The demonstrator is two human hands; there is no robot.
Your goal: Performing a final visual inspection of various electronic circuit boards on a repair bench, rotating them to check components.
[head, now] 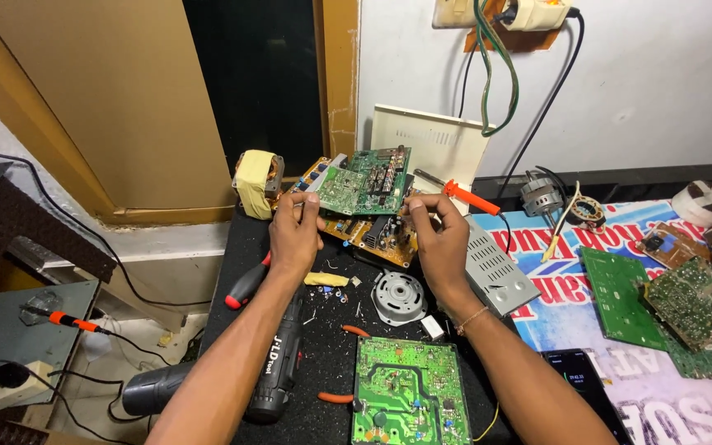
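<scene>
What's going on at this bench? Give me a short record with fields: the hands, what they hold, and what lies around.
left hand: grips the left edge of the green circuit board
right hand: grips the board's right edge
under the board: a yellowish circuit board
front of bench: second green board, round grey motor part, black cordless drill
left: transformer wrapped in yellow tape, red-handled screwdriver
right: orange-handled soldering iron, grey vented metal cover

White wall (661,82), tan wooden door frame (84,107), dark doorway (257,74), black worktable (323,330)
</scene>
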